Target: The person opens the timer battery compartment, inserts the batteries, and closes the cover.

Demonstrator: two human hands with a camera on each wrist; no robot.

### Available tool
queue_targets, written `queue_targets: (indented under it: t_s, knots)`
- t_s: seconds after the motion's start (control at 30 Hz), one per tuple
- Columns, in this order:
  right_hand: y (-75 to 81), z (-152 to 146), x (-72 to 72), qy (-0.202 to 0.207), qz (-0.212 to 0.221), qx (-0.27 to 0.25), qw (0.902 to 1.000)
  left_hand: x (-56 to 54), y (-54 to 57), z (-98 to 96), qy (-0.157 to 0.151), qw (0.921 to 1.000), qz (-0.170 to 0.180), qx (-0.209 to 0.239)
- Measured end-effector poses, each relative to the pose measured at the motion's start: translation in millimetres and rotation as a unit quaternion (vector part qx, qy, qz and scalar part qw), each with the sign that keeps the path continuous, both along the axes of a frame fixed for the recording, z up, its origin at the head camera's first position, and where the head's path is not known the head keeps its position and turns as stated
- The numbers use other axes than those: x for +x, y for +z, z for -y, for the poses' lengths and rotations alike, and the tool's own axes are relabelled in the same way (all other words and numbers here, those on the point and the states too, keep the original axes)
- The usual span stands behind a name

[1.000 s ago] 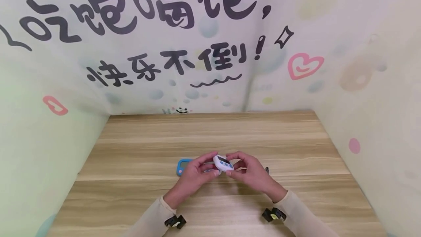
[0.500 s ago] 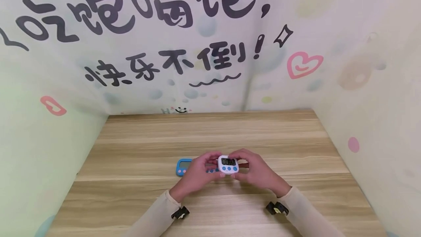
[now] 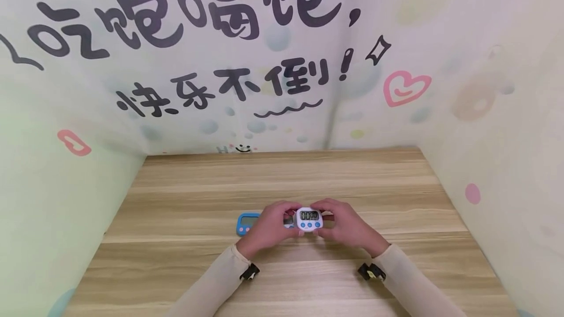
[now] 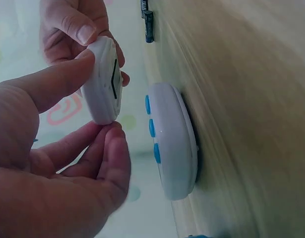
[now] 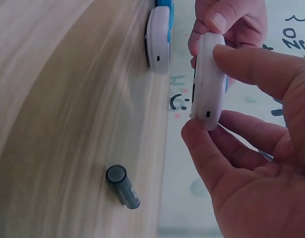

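Note:
A white digital timer [image 3: 309, 219] with blue buttons is held up between both hands, its screen showing zeros and facing the head camera. My left hand [image 3: 274, 223] pinches its left end, thumb below and fingers above in the head view. At the opposite end my right hand [image 3: 348, 223] grips it with thumb and fingertips. The left wrist view shows the back of the held timer [image 4: 102, 79] with a dark slit. Below the hands a second white timer [image 4: 174, 141] lies on the table, partly hidden by my left hand in the head view.
Left of the hands, a blue timer [image 3: 247, 223] with pink buttons lies on the wooden table [image 3: 282, 175]. Two small dark batteries lie near the right hand; one battery [image 5: 123, 187] shows in the right wrist view. Printed walls enclose the table at the back and sides.
The held timer has turned from a tilt to face the head camera squarely, and its digits have become readable. Both hands have shifted slightly right with it.

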State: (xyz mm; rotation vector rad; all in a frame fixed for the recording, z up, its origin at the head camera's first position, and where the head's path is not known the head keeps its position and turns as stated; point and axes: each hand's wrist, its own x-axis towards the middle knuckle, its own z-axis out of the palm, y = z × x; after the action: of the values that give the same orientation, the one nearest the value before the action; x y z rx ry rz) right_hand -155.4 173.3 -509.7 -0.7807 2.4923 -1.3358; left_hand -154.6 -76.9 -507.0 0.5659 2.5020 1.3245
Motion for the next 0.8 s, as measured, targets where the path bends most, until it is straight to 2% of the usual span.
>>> queue_targets:
  t_s: [0.1,0.23,0.43,0.67,0.8]
  knots:
    - [-2.9,-1.1,-3.0,-0.001,-0.007,0.017,0.9998,-5.9,-2.7,-3.2,-0.009,0.9992,-0.016,-0.036]
    - [-6.0,-2.8,-6.8,0.0,-0.037,0.062,0.9974,-11.9,-5.6,-7.9,-0.016,0.9968,-0.032,-0.071]
    - [-6.3,-5.0,-9.1,-0.003,-0.076,0.119,0.99,-17.0,-7.1,-16.9,-0.031,0.9922,-0.058,-0.106]
    - [-8.8,-6.2,-12.0,0.006,-0.089,0.137,0.9866,-21.0,-11.3,-23.5,-0.031,0.9868,-0.062,-0.146]
    - [-12.0,-4.7,-14.8,0.008,-0.086,0.149,0.9851,-22.9,-12.7,-24.5,-0.035,0.9862,-0.056,-0.152]
